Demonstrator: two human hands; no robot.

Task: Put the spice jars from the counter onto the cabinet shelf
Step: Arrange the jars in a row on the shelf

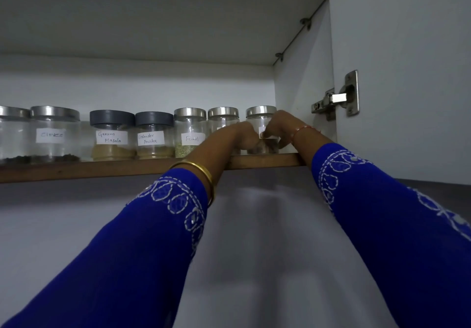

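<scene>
Seven spice jars stand in a row along the front of the cabinet shelf [76, 169], a wooden-edged board w/ white walls behind. All are clear, squat and round. From the left: a steel-lidded jar [12, 134] cut off by the frame edge, then the "Cloves" jar [54, 134] w/ a steel lid and a thin dark layer at the bottom. Next come two grey-lidded ones, "Garam Masala" [112, 135] and "Coriander Powder" [154, 135], each approx. a third full of tan powder and just beside one another. The "Fennel" jar [190, 132] has a steel lid and greenish seeds low down. Beside it sits another steel-lidded jar [223, 121], its label and lower half hidden behind the left hand [242, 136].

The rightmost jar [261, 123] stands near the cabinet's right wall, steel lid on, dark contents at the bottom, white label only partly visible (text can't be read). Both hands are on it: left hand curled against its left side, right hand [279, 130] cupped over its right side w/ fingers bent round the front near the label. So both sets of fingers are closed around this jar, which rests upright on the shelf.

Both arms wear blue sleeves w/ white embroidery; a gold bangle [201, 172] circles the left wrist and a thin thread band [302, 130] the right. A metal hinge [339, 98] sits on the open door at right.
</scene>
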